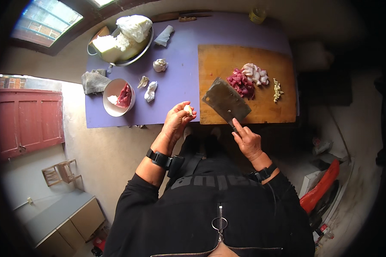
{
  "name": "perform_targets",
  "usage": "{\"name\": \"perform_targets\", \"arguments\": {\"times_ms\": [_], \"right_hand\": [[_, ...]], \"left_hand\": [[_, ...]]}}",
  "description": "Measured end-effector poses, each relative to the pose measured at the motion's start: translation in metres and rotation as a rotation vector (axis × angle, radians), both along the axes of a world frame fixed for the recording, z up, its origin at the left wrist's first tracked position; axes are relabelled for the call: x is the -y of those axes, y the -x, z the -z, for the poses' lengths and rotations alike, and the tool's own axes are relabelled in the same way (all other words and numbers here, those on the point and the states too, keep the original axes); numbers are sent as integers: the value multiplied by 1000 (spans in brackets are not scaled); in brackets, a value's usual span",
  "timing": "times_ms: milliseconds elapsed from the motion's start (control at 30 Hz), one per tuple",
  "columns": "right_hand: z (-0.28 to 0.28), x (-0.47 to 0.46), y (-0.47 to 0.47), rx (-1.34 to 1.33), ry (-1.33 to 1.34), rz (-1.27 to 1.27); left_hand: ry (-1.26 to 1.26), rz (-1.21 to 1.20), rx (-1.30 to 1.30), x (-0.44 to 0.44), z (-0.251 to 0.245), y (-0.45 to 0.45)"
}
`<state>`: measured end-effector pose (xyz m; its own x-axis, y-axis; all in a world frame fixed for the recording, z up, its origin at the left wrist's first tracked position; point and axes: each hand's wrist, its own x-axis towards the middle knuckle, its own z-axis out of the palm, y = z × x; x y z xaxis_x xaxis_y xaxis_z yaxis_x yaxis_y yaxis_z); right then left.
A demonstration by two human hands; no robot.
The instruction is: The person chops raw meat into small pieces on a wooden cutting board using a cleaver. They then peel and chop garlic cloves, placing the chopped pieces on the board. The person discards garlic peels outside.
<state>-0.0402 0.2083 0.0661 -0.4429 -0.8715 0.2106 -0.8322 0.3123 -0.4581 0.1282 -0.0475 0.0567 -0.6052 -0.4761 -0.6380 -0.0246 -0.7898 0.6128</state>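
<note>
Between the fingertips of my left hand (177, 118) is a pale garlic clove (188, 110), held just off the left edge of the wooden cutting board (212, 114). My right hand (249, 140) grips the handle of a cleaver (226, 100), whose broad dark blade lies over the board's near left part. Beyond the blade is a heap of sliced red meat (241, 83), touching a pile of pale sliced meat or fat (255, 74). Chopped garlic (277, 91) forms a short row at the board's right side.
On the purple tabletop (180, 80), a white bowl (110, 107) holds raw meat. Near it are a garlic bulb (160, 65), a crumpled white wad (151, 91) and a grey cloth (95, 82). A metal basin (149, 43) with a large pale gourd stands far left; a jar (257, 15) is at the back.
</note>
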Motion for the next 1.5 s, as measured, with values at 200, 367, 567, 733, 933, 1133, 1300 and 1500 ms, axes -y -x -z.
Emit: {"name": "perform_targets", "arguments": {"times_ms": [200, 367, 567, 733, 933, 1133, 1300, 1500], "right_hand": [[-5, -3, 0, 48, 162, 21], [15, -8, 0, -101, -339, -45], [-2, -13, 7, 208, 101, 57], [-24, 4, 5, 262, 145, 113], [-20, 10, 0, 211, 109, 119], [11, 22, -8, -26, -173, 7], [5, 21, -8, 27, -115, -9], [4, 19, -14, -13, 20, 52]], "left_hand": [[86, 14, 89, -2, 7, 5], [143, -14, 102, -3, 13, 7], [327, 105, 77, 1, 24, 37], [674, 257, 319, 1, 46, 82], [1300, 79, 430, 6, 61, 74], [707, 1, 329, 8, 42, 25], [636, 61, 321, -4, 27, 6], [479, 13, 276, -10, 27, 3]]}}
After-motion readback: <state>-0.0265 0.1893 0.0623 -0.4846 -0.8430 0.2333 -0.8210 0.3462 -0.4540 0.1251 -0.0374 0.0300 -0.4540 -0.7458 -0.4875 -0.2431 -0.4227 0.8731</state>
